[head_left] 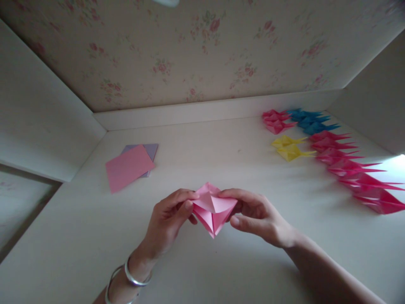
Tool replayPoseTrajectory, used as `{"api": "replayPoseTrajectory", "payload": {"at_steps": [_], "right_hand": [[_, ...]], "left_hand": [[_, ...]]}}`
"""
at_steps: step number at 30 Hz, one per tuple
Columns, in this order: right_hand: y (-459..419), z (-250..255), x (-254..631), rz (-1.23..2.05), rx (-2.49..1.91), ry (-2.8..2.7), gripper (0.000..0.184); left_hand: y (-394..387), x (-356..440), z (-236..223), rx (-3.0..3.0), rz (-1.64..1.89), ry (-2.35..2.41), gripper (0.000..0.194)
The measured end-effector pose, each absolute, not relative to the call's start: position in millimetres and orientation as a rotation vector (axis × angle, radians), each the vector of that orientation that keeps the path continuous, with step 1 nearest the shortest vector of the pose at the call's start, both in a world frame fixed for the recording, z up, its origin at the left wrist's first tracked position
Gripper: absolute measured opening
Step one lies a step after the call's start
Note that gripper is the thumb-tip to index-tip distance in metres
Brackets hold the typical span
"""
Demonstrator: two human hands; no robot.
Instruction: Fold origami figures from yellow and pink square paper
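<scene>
A partly folded piece of pink origami paper (pixel 213 209) is held up between both hands, over the white tabletop. It has a diamond outline, with a raised flap across its upper half and a split running down to the lower point. My left hand (pixel 172 217) pinches its left corner between thumb and fingers. On the opposite side, my right hand (pixel 261 215) grips the right corner, its forefinger on the top edge and its thumb slightly apart from the paper. Some right fingers are hidden behind the paper.
Pink sheets (pixel 129 166) lie over purple sheets (pixel 152 151) at the left. Folded paper cranes stand at the right: pink-red ones (pixel 363 183), blue ones (pixel 316 122) and yellow ones (pixel 289 150). A floral wall (pixel 177 55) rises behind, and white panels (pixel 41 93) border the table.
</scene>
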State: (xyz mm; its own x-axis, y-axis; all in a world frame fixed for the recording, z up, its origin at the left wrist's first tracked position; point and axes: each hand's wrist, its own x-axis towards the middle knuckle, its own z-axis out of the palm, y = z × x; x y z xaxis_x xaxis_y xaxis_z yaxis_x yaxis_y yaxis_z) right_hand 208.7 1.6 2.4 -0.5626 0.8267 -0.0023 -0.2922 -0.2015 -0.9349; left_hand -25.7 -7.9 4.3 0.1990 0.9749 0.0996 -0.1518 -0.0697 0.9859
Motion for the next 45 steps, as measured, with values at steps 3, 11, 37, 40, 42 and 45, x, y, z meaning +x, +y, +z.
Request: {"api": "replayPoseTrajectory", "payload": {"at_steps": [3, 11, 37, 40, 42, 45], "right_hand": [[2, 3, 208, 1.841, -0.709, -1.254, 0.031], [4, 6, 205, 1.766, -0.786, -1.238, 0.026], [-2, 1, 200, 0.859, -0.842, -1.772, 0.025], [-3, -4, 198, 0.781, -0.833, -1.757, 0.033], [-4, -6, 198, 0.731, -0.809, -1.774, 0.037], [-5, -8, 198, 0.637, -0.775, -1.858, 0.041]], "left_hand": [[-8, -28, 5, 1.300, 1.171, 0.937, 0.017], [-10, -29, 0, 1.182, 1.095, 0.835, 0.029], [-9, -25, 2, 1.091, 0.833, 0.852, 0.036], [-8, -24, 3, 1.093, 0.839, 0.810, 0.038], [-7, -23, 2, 1.078, 0.850, 0.807, 0.035], [-7, -23, 0, 1.057, 0.873, 0.806, 0.029]]}}
